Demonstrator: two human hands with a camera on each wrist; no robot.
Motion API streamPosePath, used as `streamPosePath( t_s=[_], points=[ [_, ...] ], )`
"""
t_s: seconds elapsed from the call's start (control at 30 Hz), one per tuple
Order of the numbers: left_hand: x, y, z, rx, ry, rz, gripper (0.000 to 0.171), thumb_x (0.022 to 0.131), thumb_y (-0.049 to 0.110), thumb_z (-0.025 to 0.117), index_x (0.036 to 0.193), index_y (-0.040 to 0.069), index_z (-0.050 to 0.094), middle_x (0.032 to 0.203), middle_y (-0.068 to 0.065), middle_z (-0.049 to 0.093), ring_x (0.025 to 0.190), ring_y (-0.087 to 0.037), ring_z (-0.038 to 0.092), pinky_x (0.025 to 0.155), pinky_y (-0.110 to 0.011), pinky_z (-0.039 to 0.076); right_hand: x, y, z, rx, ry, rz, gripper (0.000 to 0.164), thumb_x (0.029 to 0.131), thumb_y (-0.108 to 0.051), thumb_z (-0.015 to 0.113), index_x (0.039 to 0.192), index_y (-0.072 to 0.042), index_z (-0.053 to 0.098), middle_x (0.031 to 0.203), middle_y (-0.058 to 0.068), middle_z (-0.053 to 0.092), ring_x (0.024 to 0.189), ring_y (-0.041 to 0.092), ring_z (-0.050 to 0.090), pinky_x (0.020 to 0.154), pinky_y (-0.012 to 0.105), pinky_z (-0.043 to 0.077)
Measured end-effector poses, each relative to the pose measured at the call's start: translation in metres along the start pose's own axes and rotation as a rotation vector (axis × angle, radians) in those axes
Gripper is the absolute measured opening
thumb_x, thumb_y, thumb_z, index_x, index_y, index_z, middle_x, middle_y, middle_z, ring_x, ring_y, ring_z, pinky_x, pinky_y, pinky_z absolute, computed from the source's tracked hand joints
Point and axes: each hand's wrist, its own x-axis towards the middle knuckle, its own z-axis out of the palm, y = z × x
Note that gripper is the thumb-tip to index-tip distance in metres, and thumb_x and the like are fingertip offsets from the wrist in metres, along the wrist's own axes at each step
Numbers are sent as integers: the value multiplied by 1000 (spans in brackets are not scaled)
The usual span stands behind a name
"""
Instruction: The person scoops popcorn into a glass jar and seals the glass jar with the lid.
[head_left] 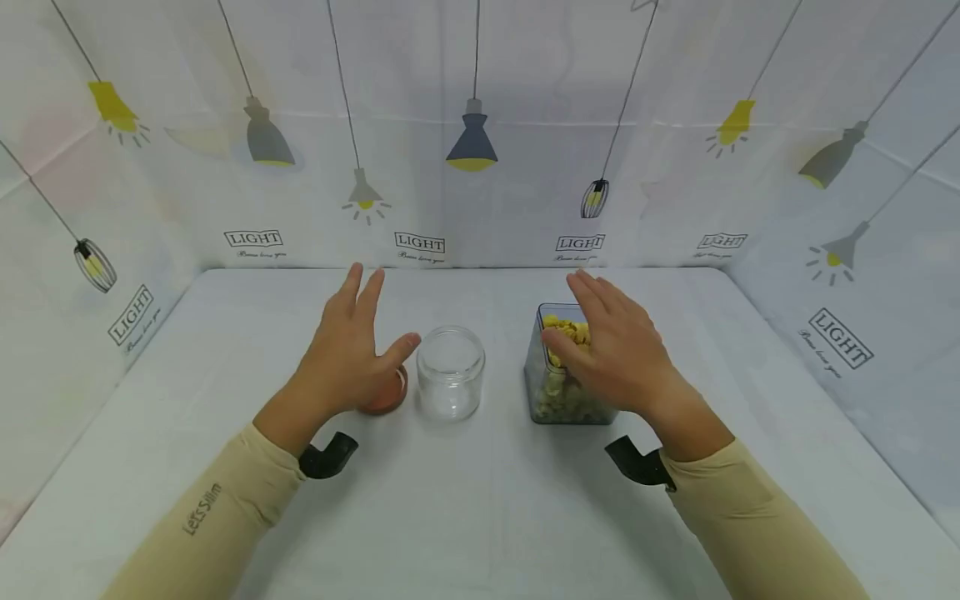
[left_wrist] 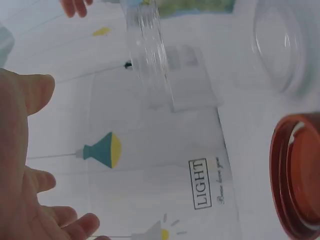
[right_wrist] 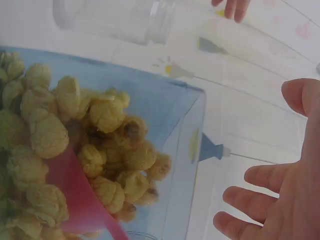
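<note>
My left hand (head_left: 348, 350) hovers over a reddish-brown lid (head_left: 385, 393), its fingers spread and holding nothing. Just right of that hand a clear glass jar (head_left: 450, 375) stands upright without a cover. The lid lies beside the jar, partly hidden by the hand in the head view. My right hand (head_left: 618, 354) is raised in front of a square, clear bluish container (head_left: 543, 387), fingers extended and nothing in them. Yellow popcorn (right_wrist: 107, 112) fills much of the container. A pink scoop (right_wrist: 82, 195) is sunk in the popcorn, visible in the right wrist view.
A white cloth covers the table (head_left: 480, 508). Behind and at both sides hangs a white backdrop (head_left: 517, 192) printed with lamps. Dark wrist straps (head_left: 330, 457) show below both hands.
</note>
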Motion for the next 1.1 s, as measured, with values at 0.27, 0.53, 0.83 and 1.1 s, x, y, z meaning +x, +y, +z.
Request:
streamPosePath(
  t_s=[0.27,0.53,0.83,1.1],
  points=[
    [-21,21,24,-325,189,256,85,89,27,78,152,-2,31,158,-19,26,133,-33,41,79,-38,57,-26,2,-7,178,29,-19,68,101,-37,52,158,-7,28,161,13,29,147,35,24,114,62,23],
    [-31,43,59,-617,268,414,70,84,14,82,143,-2,46,148,-14,45,136,-27,44,109,-39,41,-51,6,-10,289,102,26,64,96,-23,60,155,-13,37,157,12,37,142,37,34,104,71,31],
    [-29,57,88,-919,165,364,58,90,2,74,141,-4,48,144,-15,49,133,-28,49,108,-37,41,-67,31,-7,352,268,-96,58,88,3,65,143,-10,54,145,8,53,132,5,42,101,18,36],
    [-15,70,111,-1008,98,283,55,92,-3,68,143,-5,46,140,-18,51,131,-29,51,107,-35,41,-73,52,-3,398,358,-51,43,87,11,60,129,1,59,126,5,59,116,0,48,95,11,39]
  ],
)
